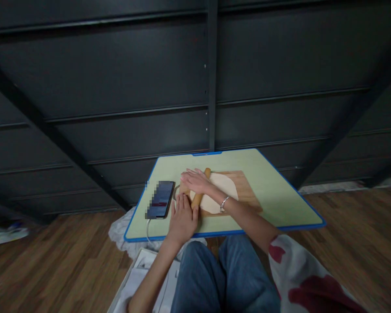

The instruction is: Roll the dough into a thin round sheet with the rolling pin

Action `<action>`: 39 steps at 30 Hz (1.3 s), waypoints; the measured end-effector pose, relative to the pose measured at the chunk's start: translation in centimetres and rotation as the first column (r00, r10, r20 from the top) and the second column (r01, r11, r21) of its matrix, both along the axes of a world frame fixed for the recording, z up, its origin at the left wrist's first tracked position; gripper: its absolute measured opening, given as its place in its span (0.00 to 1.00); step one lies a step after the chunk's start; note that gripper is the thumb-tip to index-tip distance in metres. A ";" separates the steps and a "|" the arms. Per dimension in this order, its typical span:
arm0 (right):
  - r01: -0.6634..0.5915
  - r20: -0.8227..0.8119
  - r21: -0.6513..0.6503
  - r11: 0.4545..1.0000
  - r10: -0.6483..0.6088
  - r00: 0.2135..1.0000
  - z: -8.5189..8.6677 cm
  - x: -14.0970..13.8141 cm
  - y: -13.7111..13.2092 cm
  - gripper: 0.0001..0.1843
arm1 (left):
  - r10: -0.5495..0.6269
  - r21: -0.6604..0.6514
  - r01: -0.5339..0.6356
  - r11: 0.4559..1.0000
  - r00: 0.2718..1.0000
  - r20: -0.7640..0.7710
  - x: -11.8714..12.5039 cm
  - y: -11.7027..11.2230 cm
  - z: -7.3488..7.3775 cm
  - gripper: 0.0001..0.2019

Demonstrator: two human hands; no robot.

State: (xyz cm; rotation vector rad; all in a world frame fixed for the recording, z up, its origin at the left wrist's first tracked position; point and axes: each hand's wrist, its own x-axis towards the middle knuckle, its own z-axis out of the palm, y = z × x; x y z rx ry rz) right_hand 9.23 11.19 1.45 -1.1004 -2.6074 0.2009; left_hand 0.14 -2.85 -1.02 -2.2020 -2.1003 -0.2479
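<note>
A wooden rolling pin (198, 199) lies slantwise across a flat, pale sheet of dough (220, 184). The dough rests on a wooden board (247, 191). My right hand (195, 180) is laid over the upper part of the pin, its fingers stretched out flat to the left. Nearer to me, my left hand (184, 219) is at the board's left near corner, fingers extended and thumb by the pin's near end. Whether the left thumb touches the pin I cannot tell. The dough is partly hidden by my right hand and forearm.
A light green table with a blue rim (280, 206) carries the board. To the left of the board lies a phone (163, 200), with a white cable (147, 230) over the table edge. A dark panelled wall (150, 78) stands behind. My knees are under the near edge.
</note>
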 end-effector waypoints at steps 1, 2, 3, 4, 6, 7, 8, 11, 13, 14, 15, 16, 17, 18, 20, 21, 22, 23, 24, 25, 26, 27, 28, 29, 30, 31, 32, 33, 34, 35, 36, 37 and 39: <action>0.006 0.007 0.028 1.000 -0.007 1.000 -0.1 0.8 -0.3 0.24 | -0.014 0.032 0.014 0.999 1.000 -0.014 0.8 -0.4 0.0 0.29; 0.016 0.010 0.055 0.998 -0.017 1.000 -0.3 1.8 -0.6 0.24 | -0.024 0.054 0.025 0.998 0.999 -0.027 1.7 -0.8 0.1 0.29; 0.028 0.007 0.073 0.997 -0.029 1.000 -0.6 2.7 -0.9 0.24 | -0.027 0.067 0.029 0.997 0.999 -0.038 2.7 -1.2 0.2 0.29; 0.040 -0.002 0.083 0.996 -0.040 0.999 -0.8 3.6 -1.2 0.25 | -0.028 0.076 0.031 0.997 0.999 -0.047 3.6 -1.6 0.3 0.28; 0.055 -0.028 0.091 0.994 -0.052 0.998 -1.3 5.4 -1.6 0.26 | -0.025 0.084 0.030 0.996 0.998 -0.057 5.4 -2.2 0.7 0.28; 0.058 -0.038 0.093 0.994 -0.055 0.998 -1.5 6.2 -1.8 0.27 | -0.023 0.086 0.028 0.996 0.998 -0.058 6.1 -2.5 0.9 0.28; 0.059 -0.045 0.101 0.993 -0.055 0.997 -1.7 6.9 -2.0 0.27 | -0.022 0.083 0.027 0.996 0.998 -0.059 6.8 -2.7 1.1 0.28; 0.068 -0.043 0.151 0.986 -0.063 0.997 -2.0 9.1 -2.9 0.27 | -0.023 0.063 0.028 0.998 0.997 -0.071 8.1 -3.5 1.5 0.29; 0.072 -0.032 0.178 0.981 -0.068 0.997 -2.0 10.4 -3.7 0.26 | -0.037 0.063 0.043 0.997 0.995 -0.096 8.7 -4.1 1.5 0.29; 0.070 -0.027 0.183 0.981 -0.066 0.997 -1.9 11.1 -4.2 0.25 | -0.044 0.071 0.052 0.996 0.993 -0.111 8.8 -4.4 1.4 0.30; 0.065 -0.024 0.184 0.981 -0.061 0.998 -1.9 11.7 -4.8 0.25 | -0.049 0.081 0.059 0.995 0.991 -0.124 9.0 -4.7 1.3 0.30; 0.065 -0.026 0.185 0.981 -0.061 0.998 -1.8 12.4 -5.3 0.24 | -0.049 0.093 0.062 0.994 0.990 -0.133 9.0 -5.0 1.1 0.30; 0.070 -0.032 0.188 0.980 -0.065 0.997 -1.7 12.9 -5.9 0.24 | -0.047 0.106 0.062 0.992 0.989 -0.137 9.1 -5.2 1.0 0.30; 0.079 -0.040 0.193 0.978 -0.072 0.997 -1.6 13.5 -6.4 0.23 | -0.046 0.119 0.063 0.991 0.989 -0.137 9.0 -5.3 0.8 0.30; 0.112 -0.067 0.215 0.970 -0.100 0.993 -1.5 14.3 -7.3 0.21 | -0.046 0.142 0.065 0.988 0.990 -0.132 8.7 -5.3 0.7 0.31; 0.132 -0.083 0.225 0.965 -0.116 0.990 -1.5 14.6 -7.7 0.20 | -0.043 0.151 0.063 0.986 0.990 -0.131 8.5 -5.1 0.7 0.31; 0.149 -0.096 0.230 0.962 -0.130 0.987 -1.5 14.8 -8.0 0.18 | -0.039 0.159 0.060 0.986 0.991 -0.132 8.2 -4.8 0.7 0.30; 0.163 -0.104 0.231 0.959 -0.142 0.984 -1.6 14.9 -8.2 0.17 | -0.033 0.163 0.055 0.985 0.990 -0.134 7.9 -4.3 0.7 0.30; 0.172 -0.106 0.229 0.958 -0.151 0.983 -1.7 15.0 -8.3 0.17 | -0.023 0.162 0.045 0.986 0.990 -0.136 7.6 -3.8 0.8 0.30; 0.177 -0.103 0.230 0.957 -0.157 0.982 -1.9 15.0 -8.4 0.17 | -0.011 0.156 0.032 0.987 0.990 -0.138 7.3 -3.2 0.9 0.29; 0.181 -0.095 0.236 0.955 -0.162 0.982 -2.0 15.0 -8.4 0.18 | -0.001 0.145 0.021 0.989 0.990 -0.139 7.0 -2.5 1.0 0.30; 0.181 -0.080 0.249 0.951 -0.166 0.983 -2.1 14.9 -8.4 0.19 | 0.004 0.130 0.014 0.991 0.990 -0.139 6.7 -1.8 1.1 0.30; 0.174 -0.058 0.264 0.949 -0.165 0.985 -2.1 14.8 -8.2 0.20 | 0.007 0.110 0.008 0.994 0.991 -0.135 6.5 -1.1 1.2 0.30; 0.158 -0.031 0.276 0.948 -0.155 0.987 -2.0 14.7 -8.1 0.22 | 0.005 0.086 0.006 0.996 0.992 -0.129 6.2 -0.4 1.4 0.31; 0.137 -0.002 0.278 0.951 -0.141 0.990 -1.9 14.6 -7.8 0.24 | -0.004 0.060 0.011 0.998 0.993 -0.120 6.0 0.3 1.5 0.32; 0.113 0.024 0.270 0.956 -0.124 0.992 -1.7 14.5 -7.6 0.25 | -0.015 0.034 0.019 0.999 0.994 -0.109 5.7 1.0 1.7 0.32; 0.090 0.047 0.252 0.964 -0.105 0.993 -1.5 14.3 -7.3 0.26 | -0.028 0.011 0.029 1.000 0.995 -0.096 5.5 1.7 1.9 0.33; 0.077 0.061 0.231 0.970 -0.094 0.994 -1.2 14.2 -7.0 0.27 | -0.039 -0.010 0.039 0.999 0.996 -0.083 5.2 2.3 2.0 0.33; 0.079 0.068 0.212 0.974 -0.096 0.993 -1.0 14.1 -6.6 0.27 | -0.049 -0.032 0.047 0.998 0.997 -0.067 4.9 3.0 2.2 0.34; 0.092 0.071 0.199 0.976 -0.108 0.992 -0.9 13.9 -6.2 0.27 | -0.056 -0.056 0.053 0.997 0.997 -0.049 4.6 3.7 2.3 0.34; 0.112 0.072 0.192 0.975 -0.128 0.989 -0.7 13.7 -5.8 0.28 | -0.058 -0.079 0.056 0.995 0.998 -0.031 4.3 4.4 2.3 0.34; 0.133 0.072 0.191 0.973 -0.149 0.986 -0.7 13.4 -5.4 0.28 | -0.060 -0.095 0.058 0.994 0.998 -0.017 4.0 5.0 2.3 0.34; 0.165 0.072 0.199 0.966 -0.183 0.981 -0.7 12.9 -4.4 0.28 | -0.067 -0.087 0.066 0.994 0.998 -0.009 3.6 6.3 2.2 0.33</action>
